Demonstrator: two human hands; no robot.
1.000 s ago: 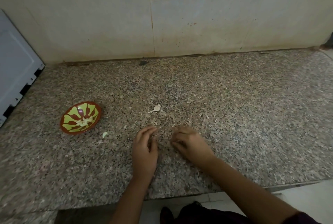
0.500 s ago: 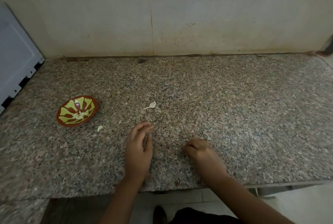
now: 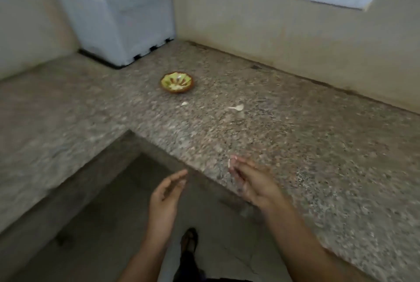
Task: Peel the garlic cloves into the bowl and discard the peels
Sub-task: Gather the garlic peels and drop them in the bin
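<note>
While the speckled granite surface wraps the room's corner, the bowl sits mid-surface; right hand pinches pale peels at its front edge, left hand spread, empty.

Bare forearms, no sleeves seen

Both forearms are seen bare up to the frame edge, and no sleeves, rings, watches or bands are made out on the left hand or right hand. A dark garment is glimpsed at the bottom edge, and a dark sandal is worn on one foot; finer detail is lost to blur.
</note>
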